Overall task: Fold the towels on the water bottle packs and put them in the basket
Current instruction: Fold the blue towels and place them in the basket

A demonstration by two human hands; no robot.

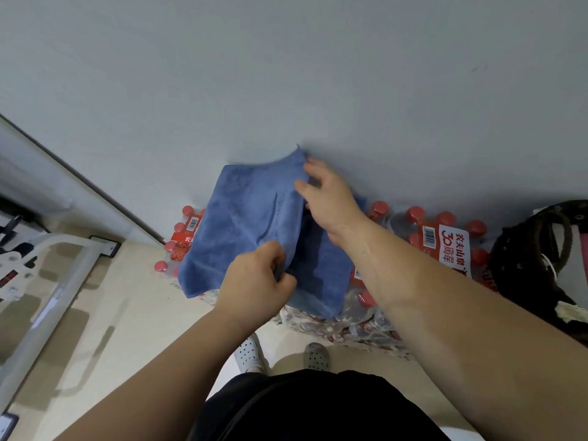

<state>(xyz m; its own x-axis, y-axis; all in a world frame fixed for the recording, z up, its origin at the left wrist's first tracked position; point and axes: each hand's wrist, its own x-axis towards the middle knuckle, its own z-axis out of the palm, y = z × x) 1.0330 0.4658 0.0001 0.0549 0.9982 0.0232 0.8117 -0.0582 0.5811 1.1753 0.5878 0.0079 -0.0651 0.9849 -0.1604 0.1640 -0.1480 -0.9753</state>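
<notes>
Left hand [257, 278] pinches the towel [241, 224]; right hand [327, 195] grips its one-o'clock corner; loosened, the fold could slide off the bottles [442, 233].

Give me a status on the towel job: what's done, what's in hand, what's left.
Done: nothing that shows; no folded towel is visible in the dark basket at the right edge.
In hand: the blue towel lies on the water bottle packs. The left hand pinches its near edge, and the right hand grips the far corner, mid-fold.
Left: finish this fold and carry the towel to the basket. Other towels aren't visible.
</notes>
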